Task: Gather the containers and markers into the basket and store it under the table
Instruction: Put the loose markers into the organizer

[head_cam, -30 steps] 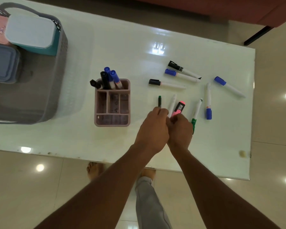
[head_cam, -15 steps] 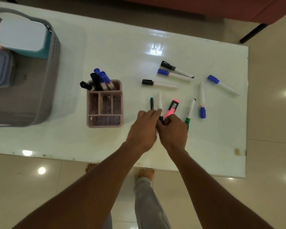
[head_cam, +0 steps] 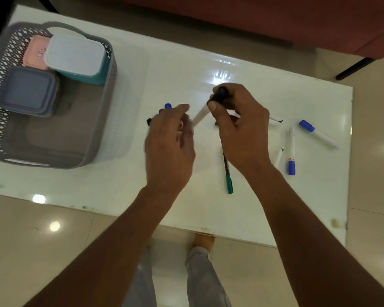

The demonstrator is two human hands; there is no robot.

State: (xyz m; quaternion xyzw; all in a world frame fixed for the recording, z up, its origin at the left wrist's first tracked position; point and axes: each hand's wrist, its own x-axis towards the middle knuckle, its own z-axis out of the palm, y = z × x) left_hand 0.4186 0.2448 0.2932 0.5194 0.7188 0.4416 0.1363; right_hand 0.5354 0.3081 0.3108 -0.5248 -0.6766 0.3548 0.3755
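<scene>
Right hand (head_cam: 239, 127) is raised over the middle of the table (head_cam: 208, 213), thumb and fingers pinched on the black-capped marker (head_cam: 211, 104), which slants with its cap up and its white barrel pointing down toward the left hand (head_cam: 169, 142). The left hand is badly motion-blurred; its fingers reach toward the barrel's lower end, but contact cannot be confirmed, nor whether the fingers are apart or together. A thin green pen (head_cam: 228, 176) projects from beneath the right palm toward the near edge; whether it is held or lies on the table cannot be told. A blue marker cap (head_cam: 168, 105) and a black one (head_cam: 149, 121) show just past the left hand, what holds them being hidden. Toward the right end lie loose markers: a blue-capped marker (head_cam: 317, 134) set at an angle, a second blue-capped marker (head_cam: 291, 149) with its cap toward the near edge, a small white marker (head_cam: 278, 156) beside it, and two marker ends (head_cam: 275, 120) partly covered by the right hand. The grey basket (head_cam: 108, 100) occupies the far left corner and contains a white-lidded teal container (head_cam: 74, 55), a pink container (head_cam: 34, 53) and a blue-grey container (head_cam: 28, 91), all in its far half. Below the near edge are tiled floor, a bare foot (head_cam: 204, 240) and grey trousers (head_cam: 205, 275).
</scene>
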